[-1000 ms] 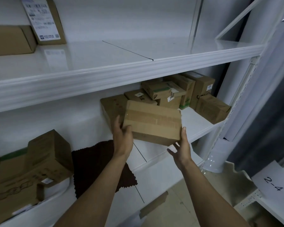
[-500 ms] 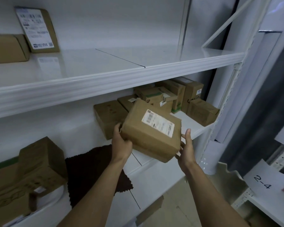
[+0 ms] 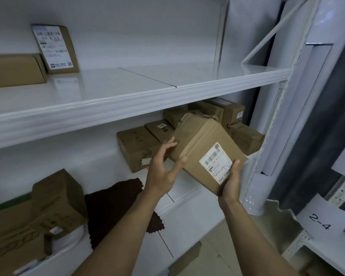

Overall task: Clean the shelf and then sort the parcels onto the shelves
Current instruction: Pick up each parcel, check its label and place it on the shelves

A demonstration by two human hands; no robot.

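Parcel (image 3: pixel 199 144) tilted, label up, above lower shelf (image 3: pixel 187 193) front edge. Right hand (image 3: pixel 231 182) clamps bottom corner; left hand (image 3: pixel 163 172) flat-fingered against side. Risk: one-corner grip slips, parcel drops.

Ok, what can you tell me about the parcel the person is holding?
The parcel is a brown cardboard box, shut, with a white barcode label on its upturned face. It is tilted, held in the air before the lower shelf. The right hand grips its near corner; the left hand touches its left edge.
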